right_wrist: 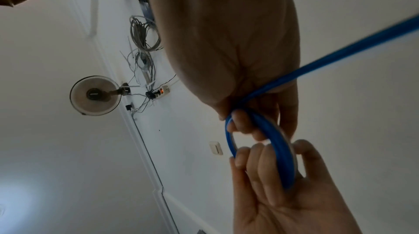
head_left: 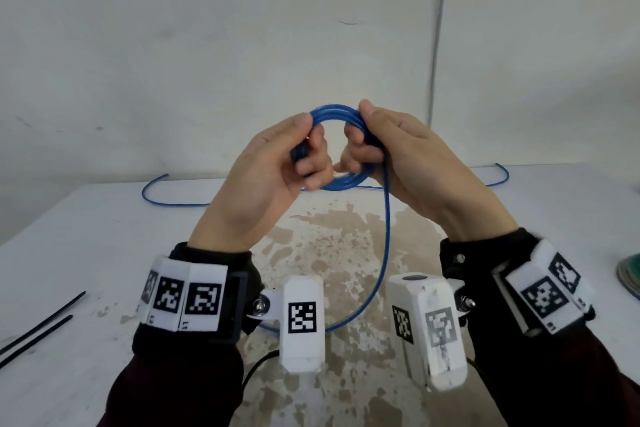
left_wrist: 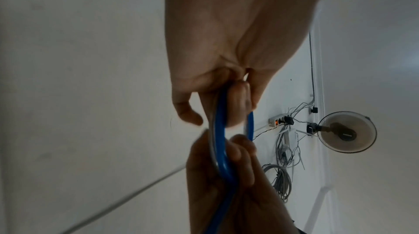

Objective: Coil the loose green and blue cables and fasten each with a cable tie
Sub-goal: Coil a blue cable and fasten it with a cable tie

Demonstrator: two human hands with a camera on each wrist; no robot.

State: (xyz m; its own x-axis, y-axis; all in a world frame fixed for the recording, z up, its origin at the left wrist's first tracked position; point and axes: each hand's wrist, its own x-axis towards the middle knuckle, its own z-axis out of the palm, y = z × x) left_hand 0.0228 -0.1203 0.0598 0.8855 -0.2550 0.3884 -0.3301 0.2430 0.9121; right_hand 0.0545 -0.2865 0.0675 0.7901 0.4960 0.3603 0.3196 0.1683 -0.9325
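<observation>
The blue cable (head_left: 334, 113) is wound into a small coil of several turns, held upright above the table between both hands. My left hand (head_left: 308, 146) grips the coil's left side, thumb on top and fingers curled through the ring. My right hand (head_left: 360, 135) grips its right side the same way. A loose tail (head_left: 385, 246) hangs from the right hand down to the table, and more blue cable (head_left: 152, 196) lies along the far edge. In the wrist views the coil (left_wrist: 219, 148) (right_wrist: 283, 159) runs edge-on through both fists. Two black cable ties (head_left: 38, 326) lie at the left.
The white table (head_left: 104, 253) has a worn brown patch in its middle and ends at a plain wall. A green, round, layered object (head_left: 630, 276) shows at the right edge, mostly cut off. The wrist views show a wall fan (left_wrist: 347, 132) and a power strip.
</observation>
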